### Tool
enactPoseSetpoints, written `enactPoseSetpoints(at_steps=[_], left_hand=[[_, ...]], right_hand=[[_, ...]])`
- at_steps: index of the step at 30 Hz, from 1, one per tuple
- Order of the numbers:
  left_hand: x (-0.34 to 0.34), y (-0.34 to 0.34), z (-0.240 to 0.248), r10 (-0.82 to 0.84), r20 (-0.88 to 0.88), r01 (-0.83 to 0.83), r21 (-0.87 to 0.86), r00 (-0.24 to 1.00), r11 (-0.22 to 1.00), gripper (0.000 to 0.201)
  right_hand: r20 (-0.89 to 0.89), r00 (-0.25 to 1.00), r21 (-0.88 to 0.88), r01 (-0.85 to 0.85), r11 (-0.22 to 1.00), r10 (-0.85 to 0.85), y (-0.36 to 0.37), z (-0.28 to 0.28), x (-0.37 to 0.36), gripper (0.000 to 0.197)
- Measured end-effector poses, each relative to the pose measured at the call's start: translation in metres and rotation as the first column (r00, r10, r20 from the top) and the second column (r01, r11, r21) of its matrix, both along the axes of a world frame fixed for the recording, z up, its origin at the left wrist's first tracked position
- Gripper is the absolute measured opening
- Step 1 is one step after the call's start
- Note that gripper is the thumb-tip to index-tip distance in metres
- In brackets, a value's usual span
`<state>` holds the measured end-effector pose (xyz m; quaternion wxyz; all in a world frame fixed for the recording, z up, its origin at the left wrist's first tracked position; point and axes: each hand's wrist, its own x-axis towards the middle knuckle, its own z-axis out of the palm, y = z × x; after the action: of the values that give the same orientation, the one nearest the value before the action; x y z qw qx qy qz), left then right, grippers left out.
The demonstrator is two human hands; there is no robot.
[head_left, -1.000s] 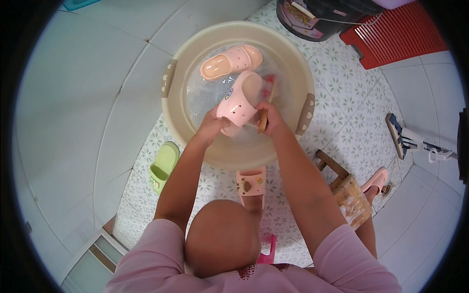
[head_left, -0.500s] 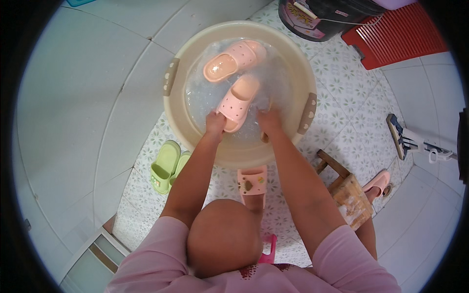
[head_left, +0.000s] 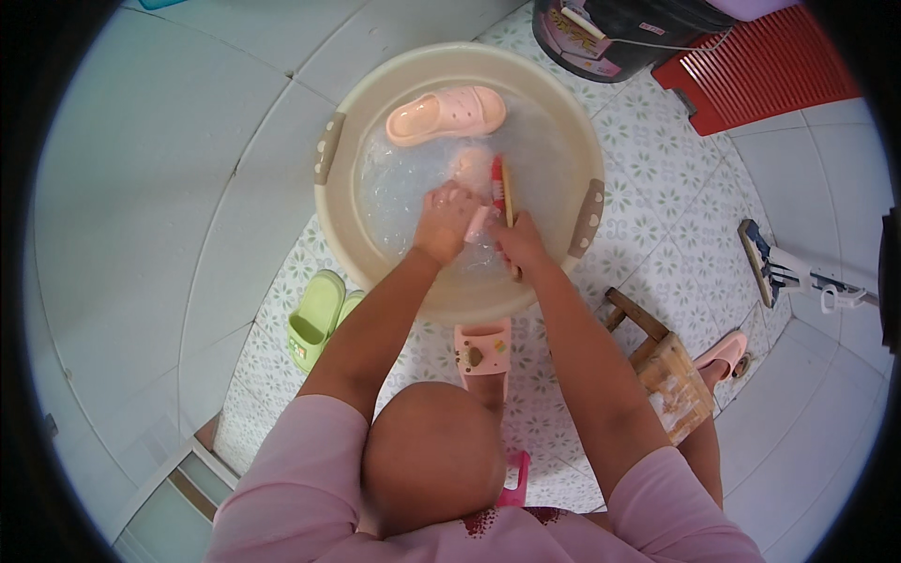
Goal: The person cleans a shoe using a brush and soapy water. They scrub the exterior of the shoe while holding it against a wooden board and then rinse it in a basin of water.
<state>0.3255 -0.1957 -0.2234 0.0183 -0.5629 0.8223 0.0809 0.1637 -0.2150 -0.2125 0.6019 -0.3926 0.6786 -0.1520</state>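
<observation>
A round beige basin [head_left: 343,211] holds cloudy, sudsy water. At its far side a pink clog [head_left: 449,114] floats with its open heel to the left. My left hand [head_left: 445,218] is closed on a second pink clog [head_left: 471,165], which is partly under water and partly hidden by the fingers. In my right hand [head_left: 522,244] is a wooden scrubbing brush [head_left: 508,188] with red bristles. It stands on edge, bristles facing left, close beside the held clog. I cannot tell if the bristles touch it.
Green slippers [head_left: 318,308] lie left of the basin. A small wooden stool [head_left: 671,380] stands at the right, near a floor squeegee or mop [head_left: 774,266]. Beyond the basin are a black bucket [head_left: 601,47] and a red ridged board [head_left: 760,70]. My pink-slippered foot [head_left: 483,352] is at the near rim.
The held clog has dropped lower into the water and turned. My left hand has moved right, over it. The brush has come up out of the water. The far clog has drifted and turned slightly.
</observation>
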Motion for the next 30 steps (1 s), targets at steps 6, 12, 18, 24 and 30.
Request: enactPoseSetpoints(at_steps=[6, 12, 18, 24, 30], left_hand=[[0.018, -0.039, 0.006, 0.51, -0.129, -0.305, 0.67, 0.85, 0.677, 0.072], [0.021, -0.045, -0.012, 0.773, -0.255, -0.336, 0.79, 0.581, 0.513, 0.076], [0.014, -0.039, 0.037, 0.774, -0.098, -0.103, 0.973, 0.626, 0.206, 0.056], [0.018, 0.011, -0.016, 0.988, -0.104, 0.218, 0.968, -0.111, 0.126, 0.04], [0.005, 0.013, 0.002, 0.91, -0.355, 0.259, 0.878, -0.212, 0.403, 0.035]], right_hand=[[-0.074, 0.992, -0.104, -0.109, 0.989, 0.102, -0.002, -0.022, -0.012, 0.033], [-0.004, 0.975, 0.138, -0.218, 0.966, 0.22, -0.005, 0.005, -0.005, 0.051], [-0.185, 0.981, -0.045, -0.072, 0.996, 0.063, 0.002, -0.029, -0.008, 0.049], [0.214, 0.974, 0.071, 0.062, 0.996, -0.075, -0.005, -0.03, -0.003, 0.042], [0.41, 0.897, 0.451, -0.04, 0.892, -0.167, -0.011, -0.016, -0.014, 0.033]])
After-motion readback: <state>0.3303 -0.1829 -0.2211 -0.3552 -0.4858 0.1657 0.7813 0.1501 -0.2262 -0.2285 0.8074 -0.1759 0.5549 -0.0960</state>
